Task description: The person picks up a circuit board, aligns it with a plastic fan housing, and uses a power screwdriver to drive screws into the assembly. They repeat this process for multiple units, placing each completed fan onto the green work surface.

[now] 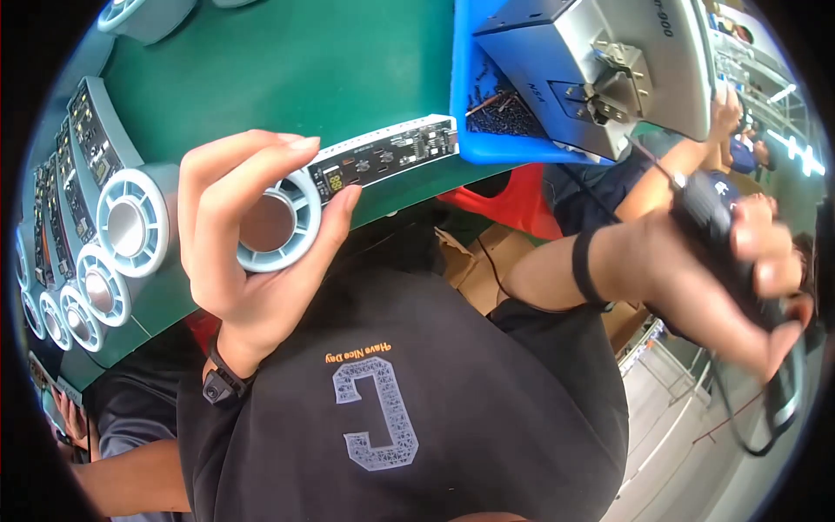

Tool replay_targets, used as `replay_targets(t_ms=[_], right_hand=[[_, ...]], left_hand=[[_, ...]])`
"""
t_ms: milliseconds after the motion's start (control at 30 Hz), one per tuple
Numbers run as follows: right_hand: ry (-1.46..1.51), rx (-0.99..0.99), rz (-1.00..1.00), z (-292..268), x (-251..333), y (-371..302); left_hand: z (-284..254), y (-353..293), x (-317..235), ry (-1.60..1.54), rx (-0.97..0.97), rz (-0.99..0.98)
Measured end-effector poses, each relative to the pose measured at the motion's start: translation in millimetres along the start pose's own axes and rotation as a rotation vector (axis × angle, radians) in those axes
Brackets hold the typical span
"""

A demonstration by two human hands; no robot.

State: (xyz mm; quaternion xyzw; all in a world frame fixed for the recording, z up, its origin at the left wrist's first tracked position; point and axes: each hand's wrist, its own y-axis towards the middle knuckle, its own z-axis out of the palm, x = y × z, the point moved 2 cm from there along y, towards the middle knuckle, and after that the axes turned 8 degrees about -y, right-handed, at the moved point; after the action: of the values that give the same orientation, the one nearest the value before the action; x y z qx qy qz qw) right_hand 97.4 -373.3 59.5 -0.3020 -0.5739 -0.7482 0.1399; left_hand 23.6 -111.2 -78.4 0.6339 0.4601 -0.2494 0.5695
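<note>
My left hand pinches a light-blue housing with a spoked round end, its thumb and fingers closed around that end. An exposed black circuit board with a small yellow display lies along the housing's straight part, which points toward the blue bin. Raised at the far right, my right hand is wrapped around a black electric screwdriver. Motion blurs this hand and the tool, and a dark cord hangs in a loop below them.
Several similar light-blue housings line the left of the green table. A silver screw feeder stands in a blue bin with loose dark screws. Beyond are a red stool, a cardboard box and other people.
</note>
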Motion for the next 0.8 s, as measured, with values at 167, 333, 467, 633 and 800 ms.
replay_targets(t_ms=[167, 333, 467, 633, 800], right_hand=[[-0.252, 0.028, 0.001, -1.4, -35.8, 15.6], [-0.294, 0.288, 0.141, -9.3, -49.3, 19.9], [-0.026, 0.433, 0.356, 7.8, -56.5, 21.7], [0.115, 0.288, 0.330, 24.3, -0.4, -31.0], [0.007, 0.122, 0.146, 63.1, 13.6, -92.5]], left_hand=[[1.9, 3.4, -1.4, 0.020, -0.001, -0.005], [2.7, 3.0, -3.5, 0.019, 0.004, 0.011], [-2.0, 0.5, -3.4, 0.031, -0.008, -0.028], [-7.3, 0.3, 7.8, -0.007, 0.042, -0.020], [-5.8, -1.0, 14.1, -0.094, 0.073, 0.049]])
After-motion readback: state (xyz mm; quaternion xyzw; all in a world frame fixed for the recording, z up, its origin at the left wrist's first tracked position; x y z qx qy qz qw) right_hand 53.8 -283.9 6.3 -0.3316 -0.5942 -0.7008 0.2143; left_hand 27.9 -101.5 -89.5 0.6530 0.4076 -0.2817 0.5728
